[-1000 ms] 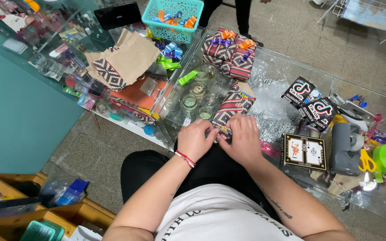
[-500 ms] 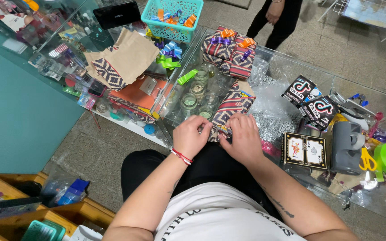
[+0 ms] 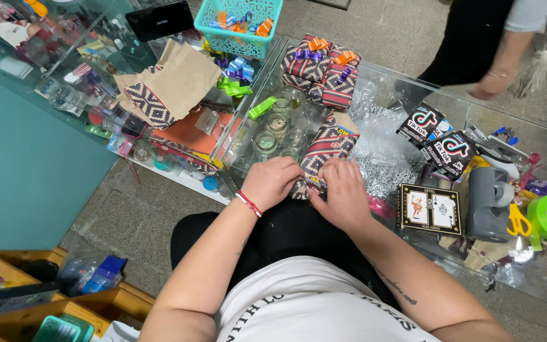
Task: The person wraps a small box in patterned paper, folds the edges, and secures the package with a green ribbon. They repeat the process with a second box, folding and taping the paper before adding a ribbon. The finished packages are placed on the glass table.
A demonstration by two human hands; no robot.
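Observation:
My left hand [image 3: 271, 182] and my right hand [image 3: 343, 192] both pinch the near end of a long box wrapped in patterned red, black and white paper [image 3: 325, 148]. The box lies on a glass counter [image 3: 406, 85], pointing away from me. My fingers press the paper folds at its near end. A red string bracelet sits on my left wrist.
Two wrapped gifts with ribbon bows [image 3: 321, 68] sit farther back, beside a teal basket of bows [image 3: 238, 22]. Brown paper bags [image 3: 171, 88] lie left. A card box [image 3: 429, 208], grey tape dispenser [image 3: 489, 202], yellow scissors [image 3: 517, 221] lie right. Another person's hand [image 3: 490, 85] hangs at the far right.
My hands stay on the near end of the wrapped box, with fingers shifting slightly. The other person has moved from behind the counter's middle to the far right.

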